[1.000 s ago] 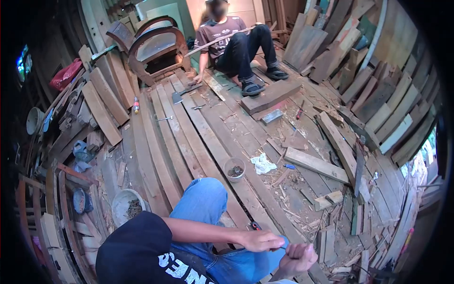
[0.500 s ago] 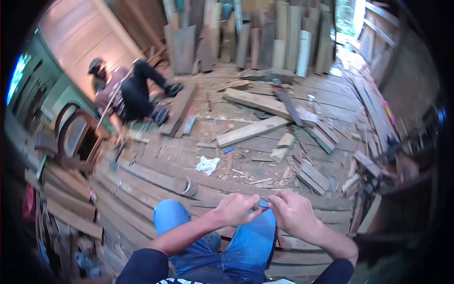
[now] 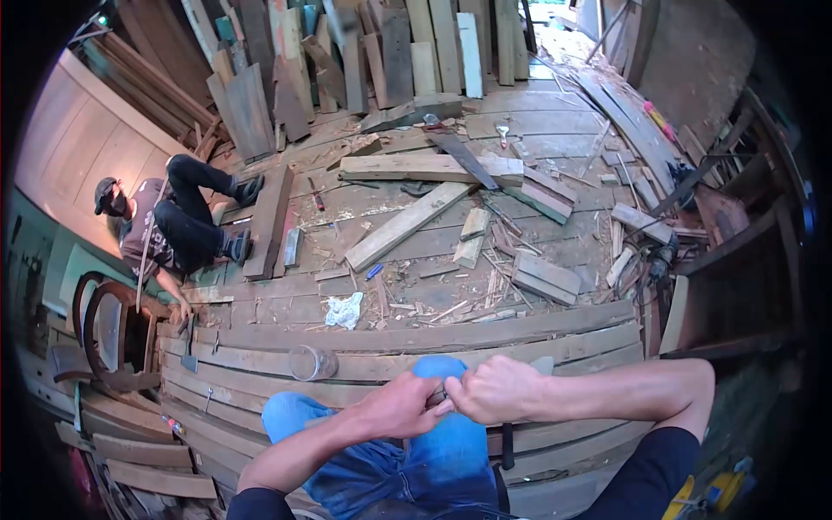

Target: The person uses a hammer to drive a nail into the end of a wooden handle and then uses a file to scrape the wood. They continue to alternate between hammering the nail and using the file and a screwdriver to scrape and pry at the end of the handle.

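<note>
Both my hands meet just above my right knee, in blue jeans (image 3: pixel 451 451). My left hand (image 3: pixel 407 406) is closed, its fingertips pinching a small item that my fingers mostly hide. Against it presses my right hand (image 3: pixel 496 387), curled into a fist with thumb and forefinger at the same spot. Only a sliver of something dark and greyish shows between them, too small to name. A clear round container (image 3: pixel 313 363) lies on the planks left of my knees. Beside my right thigh is a black handle-like piece (image 3: pixel 508 449).
Long planks (image 3: pixel 251 360) cover the floor before me. Farther off lie loose timbers (image 3: pixel 412 224), wood scraps (image 3: pixel 546 277), a crumpled white cloth (image 3: pixel 344 310) and a blue item (image 3: pixel 373 271). At left, another person (image 3: pixel 165 208) sits near a curved wooden frame (image 3: pixel 95 329). Boards lean at the back.
My view has turned, so the room has shifted left. My right hand has curled tighter against the left, and the blue piece seen between my fingers is now hidden. The other person's hand remains low.
</note>
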`<action>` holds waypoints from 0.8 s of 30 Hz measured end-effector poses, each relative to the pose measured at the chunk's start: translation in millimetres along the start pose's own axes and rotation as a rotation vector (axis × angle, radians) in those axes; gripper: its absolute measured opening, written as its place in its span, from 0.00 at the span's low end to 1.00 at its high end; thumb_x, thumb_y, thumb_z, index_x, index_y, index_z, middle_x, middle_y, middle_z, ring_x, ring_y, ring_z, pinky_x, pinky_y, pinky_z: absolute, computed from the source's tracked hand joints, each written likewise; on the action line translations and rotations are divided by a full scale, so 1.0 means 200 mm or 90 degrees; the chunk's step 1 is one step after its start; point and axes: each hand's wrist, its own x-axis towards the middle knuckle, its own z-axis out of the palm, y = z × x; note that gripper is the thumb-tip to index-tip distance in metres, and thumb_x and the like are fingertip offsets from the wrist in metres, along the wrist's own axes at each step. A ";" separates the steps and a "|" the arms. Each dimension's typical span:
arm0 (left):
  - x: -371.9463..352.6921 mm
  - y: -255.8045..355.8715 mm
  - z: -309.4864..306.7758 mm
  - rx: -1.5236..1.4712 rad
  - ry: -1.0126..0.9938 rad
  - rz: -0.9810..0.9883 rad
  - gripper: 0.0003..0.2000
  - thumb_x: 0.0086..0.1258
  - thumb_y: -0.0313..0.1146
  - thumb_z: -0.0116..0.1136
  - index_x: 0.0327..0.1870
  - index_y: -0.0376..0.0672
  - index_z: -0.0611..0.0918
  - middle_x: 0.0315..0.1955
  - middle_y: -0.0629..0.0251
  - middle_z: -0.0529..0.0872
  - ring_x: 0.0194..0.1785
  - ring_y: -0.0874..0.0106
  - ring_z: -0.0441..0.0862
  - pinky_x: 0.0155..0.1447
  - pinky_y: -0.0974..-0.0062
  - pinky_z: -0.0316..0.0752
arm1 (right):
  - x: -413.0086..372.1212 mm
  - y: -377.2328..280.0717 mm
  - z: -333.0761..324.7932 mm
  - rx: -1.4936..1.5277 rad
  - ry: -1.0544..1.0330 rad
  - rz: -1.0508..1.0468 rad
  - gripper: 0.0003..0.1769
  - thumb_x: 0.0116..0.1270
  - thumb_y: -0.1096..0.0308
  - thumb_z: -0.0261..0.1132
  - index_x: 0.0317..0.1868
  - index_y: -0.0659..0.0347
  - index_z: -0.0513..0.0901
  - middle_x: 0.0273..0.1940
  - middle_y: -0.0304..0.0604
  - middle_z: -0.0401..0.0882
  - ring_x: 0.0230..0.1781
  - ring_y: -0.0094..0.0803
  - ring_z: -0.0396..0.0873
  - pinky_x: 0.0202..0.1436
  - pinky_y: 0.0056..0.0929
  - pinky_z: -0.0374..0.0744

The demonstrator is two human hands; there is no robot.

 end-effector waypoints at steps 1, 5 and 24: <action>0.02 -0.02 0.01 -0.027 -0.032 -0.008 0.16 0.65 0.41 0.60 0.31 0.33 0.77 0.20 0.46 0.80 0.26 0.47 0.80 0.32 0.54 0.73 | 0.02 0.01 0.02 0.006 0.003 0.011 0.19 0.70 0.58 0.52 0.32 0.68 0.69 0.18 0.52 0.76 0.17 0.50 0.79 0.17 0.47 0.74; 0.06 -0.14 0.06 -0.152 -0.111 0.007 0.15 0.65 0.38 0.59 0.26 0.34 0.77 0.19 0.47 0.78 0.24 0.48 0.77 0.30 0.55 0.69 | 0.04 0.05 0.09 -0.003 -0.018 0.004 0.20 0.71 0.56 0.52 0.30 0.66 0.71 0.16 0.51 0.76 0.17 0.49 0.79 0.18 0.47 0.74; 0.23 -0.53 -0.11 -0.020 0.336 0.174 0.06 0.52 0.33 0.61 0.28 0.41 0.82 0.17 0.50 0.81 0.24 0.51 0.82 0.29 0.54 0.77 | 0.59 0.06 -0.10 -0.129 -0.034 0.315 0.27 0.73 0.54 0.50 0.19 0.59 0.81 0.15 0.54 0.75 0.16 0.50 0.78 0.21 0.45 0.76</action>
